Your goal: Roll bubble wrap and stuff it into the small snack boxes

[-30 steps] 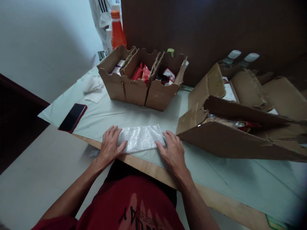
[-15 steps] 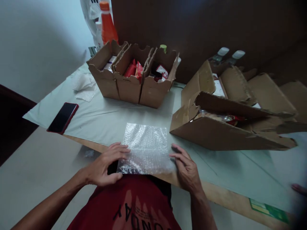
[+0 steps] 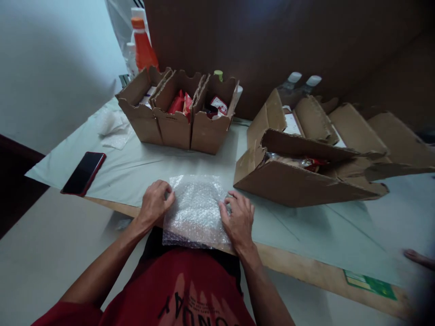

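Observation:
A clear sheet of bubble wrap lies at the table's front edge, its near end reaching over the edge close to my shirt. At its left side, my left hand has its fingers curled and its thumb turned in, closed on the margin of the sheet. My right hand is bent over the opposite side, thumb and fingertips closed on the plastic there. The exact contact under the fingertips of both hands is hard to see.
A phone lies to the left, with crumpled bubble wrap behind it. Three joined cardboard bins hold packets. A larger cardboard box stands right. An orange bottle rises at the back. Another person's hand shows far right.
Both hands have moved farther up the sides of the bubble wrap, and their fingers have curled in from a more stretched pose. The right hand has come inward. The view has shifted slightly.

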Tool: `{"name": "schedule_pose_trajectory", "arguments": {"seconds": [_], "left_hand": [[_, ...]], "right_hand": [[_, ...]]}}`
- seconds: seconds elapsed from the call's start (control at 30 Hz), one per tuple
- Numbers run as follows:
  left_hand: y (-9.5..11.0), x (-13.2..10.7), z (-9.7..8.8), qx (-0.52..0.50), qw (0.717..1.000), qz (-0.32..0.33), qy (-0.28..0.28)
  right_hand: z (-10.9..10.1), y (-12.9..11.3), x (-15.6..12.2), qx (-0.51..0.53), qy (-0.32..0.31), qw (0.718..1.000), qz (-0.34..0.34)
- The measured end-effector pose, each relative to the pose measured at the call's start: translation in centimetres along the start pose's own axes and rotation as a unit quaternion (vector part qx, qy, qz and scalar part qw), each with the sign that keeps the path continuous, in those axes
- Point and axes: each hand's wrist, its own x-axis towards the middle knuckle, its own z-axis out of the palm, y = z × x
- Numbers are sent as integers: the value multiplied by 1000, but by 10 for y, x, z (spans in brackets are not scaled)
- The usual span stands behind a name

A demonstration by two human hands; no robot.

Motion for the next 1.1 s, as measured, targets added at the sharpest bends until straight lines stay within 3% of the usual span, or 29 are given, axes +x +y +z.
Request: {"name": "schedule_pose_trajectory", "arguments": {"seconds": [0.1,0.2,0.3,0.37,0.53,0.63,0.77,0.83,0.97,1.03,1.1], "left_hand": [[-3,7,-9,-48,997,-46,39],[-6,27,-6,-67,992,-81,69],[-15,38,-3,-23,996,-46,73],[-24,30,-7,-4,998,13,68],[-42,-13,-27,-46,980,183,-70],[-42,-24,-29,-62,966,204,-145],[-37,-16,-30,-59,965,186,-174],[-37,-12,-36,-86,962,182,-183],[-36,-16,-44,-184,942,175,-220],[-30,-19,-38,-206,952,133,-186],[-21,-18,-27,-211,969,61,-111]], "right_hand": [[0,-6,18,12,21,1000,-5],[8,-8,37,17,-7,1000,5],[11,1,37,19,-24,999,19],[5,14,24,22,-37,999,5],[-21,43,-4,26,-165,980,-105],[-20,43,3,34,-215,965,-147],[-7,26,22,121,-210,954,-176],[-7,20,25,205,-184,952,-132],[-17,16,19,353,-138,923,63],[-21,15,16,377,-137,905,143],[-21,13,15,389,-139,893,180]]}}
